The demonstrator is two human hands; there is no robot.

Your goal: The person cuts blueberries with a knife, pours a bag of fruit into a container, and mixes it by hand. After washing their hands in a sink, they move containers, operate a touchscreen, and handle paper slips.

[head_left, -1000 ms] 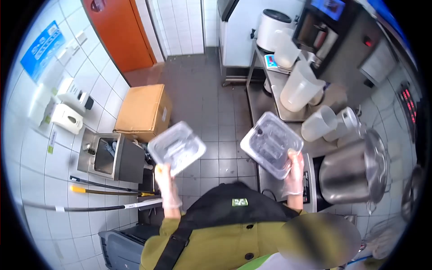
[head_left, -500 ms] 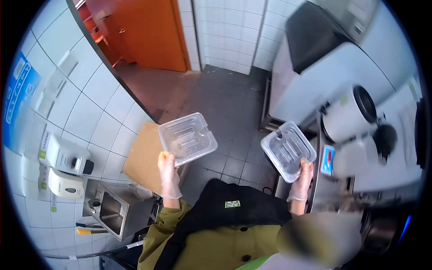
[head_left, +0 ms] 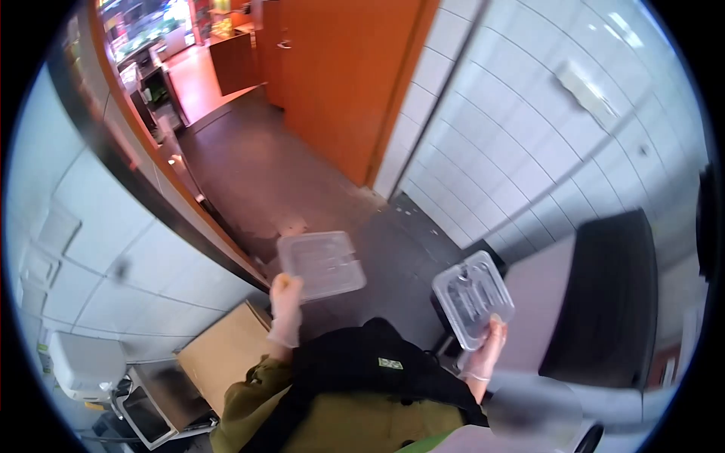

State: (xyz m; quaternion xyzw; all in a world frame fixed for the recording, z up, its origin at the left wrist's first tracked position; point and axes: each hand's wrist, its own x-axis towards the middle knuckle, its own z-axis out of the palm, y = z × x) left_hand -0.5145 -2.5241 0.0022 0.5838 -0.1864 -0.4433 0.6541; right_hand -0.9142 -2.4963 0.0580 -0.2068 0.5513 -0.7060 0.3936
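Note:
My left hand [head_left: 286, 302], in a thin clear glove, is closed on the near left corner of a clear plastic lid [head_left: 321, 263], which looks slightly blurred. The lid has a notch in its right edge and is held out over the dark floor. My right hand [head_left: 492, 341], also gloved, grips the lower right edge of a second clear lid [head_left: 470, 294]. Ridges and a moulded handle show on this one, and it is tilted. The two lids are apart, one on each side of my body.
Ahead is an orange door [head_left: 343, 83] beside an open doorway with a lit room beyond. A cardboard box [head_left: 219, 351] and a small steel sink [head_left: 143, 411] stand at left. A white cabinet with a dark lid [head_left: 604, 302] is close on the right. Grey tiled floor [head_left: 400, 241] lies ahead.
My view has swung and moved forward toward the doorway; the sink, box and dispensers have slid lower left. The right-hand counter has left view. Both hands still hold their lids.

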